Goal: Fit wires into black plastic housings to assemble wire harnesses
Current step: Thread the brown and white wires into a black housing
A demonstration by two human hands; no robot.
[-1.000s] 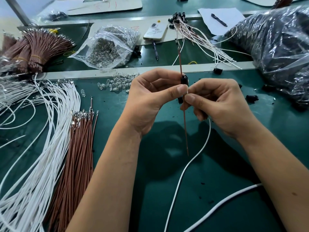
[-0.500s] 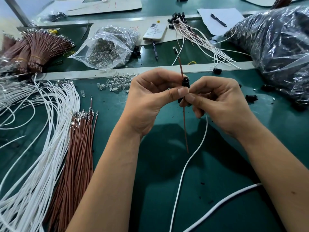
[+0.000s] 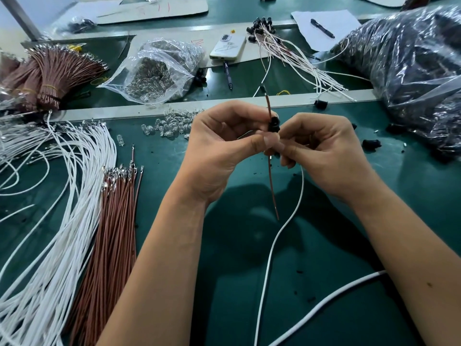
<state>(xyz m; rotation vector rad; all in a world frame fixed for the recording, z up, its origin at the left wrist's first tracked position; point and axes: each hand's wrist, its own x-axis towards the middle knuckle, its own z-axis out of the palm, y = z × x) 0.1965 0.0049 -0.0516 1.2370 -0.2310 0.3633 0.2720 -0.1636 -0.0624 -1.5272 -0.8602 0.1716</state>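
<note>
While both grips pinch the black housing (image 3: 274, 122) above the counter (image 3: 349, 245), left hand (image 3: 219, 146) and right hand (image 3: 321, 148) hold it by its rigid body; the brown wire (image 3: 273, 186) through it looks light, springy, best pinched close.

This is a small-parts assembly workshop, a hand-work station for wire harnesses. The green-matted tabletop (image 3: 324, 283) is split by pale metal rails (image 3: 174, 109) into work lanes. Stock lies in bulk: a spread of loose white wires (image 3: 50, 221), a sheaf of brown wires (image 3: 112, 233) with crimped metal terminals, and banded bundles of brown wires (image 3: 57, 76) at the far left. A clear bag of small glass bulbs (image 3: 154, 73) lies open, with loose bulbs (image 3: 172, 124) spilled beside it, and a large plastic sack of black parts (image 3: 411, 71) fills the right. Finished harnesses (image 3: 287, 51) are piled at the back, near a sheet of paper (image 3: 326, 26) with a pen (image 3: 322, 28).
</note>
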